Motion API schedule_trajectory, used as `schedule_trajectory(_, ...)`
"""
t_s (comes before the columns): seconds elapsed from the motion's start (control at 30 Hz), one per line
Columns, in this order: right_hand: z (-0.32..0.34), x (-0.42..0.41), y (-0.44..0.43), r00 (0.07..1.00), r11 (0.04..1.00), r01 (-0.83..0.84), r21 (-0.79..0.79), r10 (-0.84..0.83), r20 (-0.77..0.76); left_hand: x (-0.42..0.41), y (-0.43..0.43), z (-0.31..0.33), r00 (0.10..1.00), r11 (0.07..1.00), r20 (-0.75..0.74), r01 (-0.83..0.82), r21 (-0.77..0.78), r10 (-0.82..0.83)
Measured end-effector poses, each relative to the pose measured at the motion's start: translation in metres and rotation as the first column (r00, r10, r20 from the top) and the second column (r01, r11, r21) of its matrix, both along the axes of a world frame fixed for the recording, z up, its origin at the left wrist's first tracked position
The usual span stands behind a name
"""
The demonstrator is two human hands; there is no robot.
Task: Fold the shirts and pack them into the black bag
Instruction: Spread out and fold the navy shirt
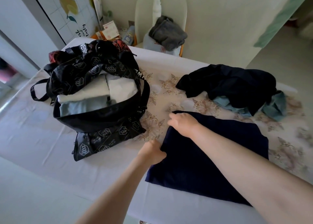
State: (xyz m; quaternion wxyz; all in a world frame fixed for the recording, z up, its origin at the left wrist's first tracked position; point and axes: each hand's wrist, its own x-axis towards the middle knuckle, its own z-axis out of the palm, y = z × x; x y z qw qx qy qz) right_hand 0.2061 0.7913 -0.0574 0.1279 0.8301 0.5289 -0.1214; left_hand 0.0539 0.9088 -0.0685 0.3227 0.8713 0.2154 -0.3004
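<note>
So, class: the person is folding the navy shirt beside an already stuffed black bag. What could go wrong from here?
1. The black bag already looks full of folded clothes, so the navy shirt may get crumpled going in.
2. The left hand pinches only one edge, so the fold could slip apart when lifted.

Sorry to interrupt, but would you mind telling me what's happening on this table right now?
A person is folding a navy shirt laid flat on the table. The left hand pinches its left edge while the right hand presses on the upper corner. The black bag stands open beside it, already holding several folded light shirts. A loose pile of dark and blue clothes still waits further right.
</note>
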Motion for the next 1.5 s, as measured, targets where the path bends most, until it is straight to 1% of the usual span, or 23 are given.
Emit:
schedule_trajectory(0.07,0.009,0.010,-0.018,0.999,0.995,0.052,0.082,-0.051,-0.019,0.012,-0.005,0.017,0.985,0.986,-0.047,0.165,-0.009,-0.166)
schedule_trajectory(0.17,0.014,0.019,-0.055,0.995,0.976,0.090,0.196,-0.097,0.025,0.036,-0.025,0.046,0.965,0.964,-0.019,0.260,-0.053,-0.261)
schedule_trajectory(0.23,0.017,0.023,-0.088,0.984,0.953,0.162,0.256,-0.177,0.036,0.050,-0.049,0.059,0.964,0.951,-0.019,0.258,-0.171,-0.265)
schedule_trajectory(0.27,0.019,0.023,-0.106,0.973,0.937,0.213,0.278,-0.229,0.027,0.055,-0.064,0.062,0.969,0.931,-0.061,0.213,-0.298,-0.241)
schedule_trajectory(0.33,0.012,0.019,-0.141,0.951,0.926,0.298,0.231,-0.309,0.010,0.059,-0.090,0.063,0.946,0.832,-0.206,0.101,-0.545,-0.249)
schedule_trajectory(0.4,0.006,0.006,-0.172,0.939,0.938,0.343,0.046,-0.344,0.012,0.060,-0.113,0.056,0.916,0.754,-0.253,0.076,-0.653,-0.312)
schedule_trajectory(0.47,-0.001,-0.012,-0.195,0.879,0.879,0.476,0.032,-0.475,-0.031,0.064,-0.127,0.039,0.963,0.804,-0.148,0.097,-0.587,-0.225)
schedule_trajectory(0.53,-0.012,-0.031,-0.211,0.814,0.792,0.580,0.188,-0.574,-0.092,0.070,-0.132,0.018,0.994,0.898,0.083,0.101,-0.427,-0.072)
schedule_trajectory(0.57,-0.019,-0.040,-0.214,0.783,0.747,0.620,0.242,-0.609,-0.127,0.074,-0.131,0.008,0.965,0.941,0.250,0.157,-0.300,-0.082)
schedule_trajectory(0.6,-0.027,-0.049,-0.216,0.764,0.707,0.641,0.299,-0.627,-0.155,0.078,-0.128,-0.001,0.892,0.957,0.409,0.264,-0.120,-0.194)
schedule_trajectory(0.63,-0.033,-0.058,-0.214,0.754,0.681,0.650,0.338,-0.633,-0.176,0.081,-0.125,-0.008,0.787,0.930,0.509,0.360,0.078,-0.348)
schedule_trajectory(0.67,-0.038,-0.066,-0.210,0.751,0.673,0.655,0.344,-0.631,-0.195,0.085,-0.122,-0.014,0.696,0.871,0.526,0.425,0.246,-0.488)
schedule_trajectory(0.7,-0.041,-0.074,-0.205,0.752,0.685,0.656,0.316,-0.628,-0.202,0.089,-0.119,-0.020,0.637,0.789,0.466,0.492,0.367,-0.614)
schedule_trajectory(0.77,-0.047,-0.086,-0.198,0.752,0.725,0.659,0.199,-0.631,-0.193,0.098,-0.114,-0.028,0.566,0.603,0.242,0.631,0.489,-0.788)
schedule_trajectory(0.83,-0.055,-0.095,-0.201,0.753,0.751,0.653,0.095,-0.631,-0.186,0.108,-0.109,-0.032,0.545,0.503,0.071,0.707,0.497,-0.836)
schedule_trajectory(0.9,-0.061,-0.095,-0.210,0.784,0.774,0.621,0.129,-0.605,-0.140,0.122,-0.102,-0.036,0.570,0.502,0.016,0.710,0.494,-0.821)
schedule_trajectory(0.97,-0.062,-0.087,-0.217,0.812,0.799,0.583,0.149,-0.572,-0.114,0.134,-0.096,-0.035,0.569,0.488,0.010,0.697,0.526,-0.822)
schedule_trajectory(1.03,-0.059,-0.076,-0.222,0.821,0.810,0.570,0.140,-0.553,-0.139,0.141,-0.092,-0.032,0.532,0.477,0.112,0.622,0.621,-0.840)
schedule_trajectory(1.1,-0.054,-0.068,-0.221,0.810,0.804,0.582,0.119,-0.563,-0.162,0.147,-0.088,-0.032,0.491,0.487,0.216,0.531,0.694,-0.844)
schedule_trajectory(1.23,-0.043,-0.074,-0.204,0.785,0.752,0.619,0.226,-0.602,-0.146,0.160,-0.082,-0.039,0.608,0.552,0.111,0.609,0.570,-0.786)
schedule_trajectory(1.33,-0.044,-0.085,-0.184,0.782,0.723,0.618,0.309,-0.608,-0.141,0.162,-0.080,-0.040,0.597,0.547,0.134,0.593,0.591,-0.791)
schedule_trajectory(1.43,-0.047,-0.096,-0.170,0.726,0.693,0.688,0.217,-0.664,-0.178,0.156,-0.071,-0.036,0.646,0.610,0.166,0.559,0.561,-0.745)
schedule_trajectory(1.5,-0.048,-0.101,-0.166,0.750,0.727,0.661,0.185,-0.649,-0.132,0.146,-0.061,-0.030,0.699,0.653,0.165,0.520,0.550,-0.696)
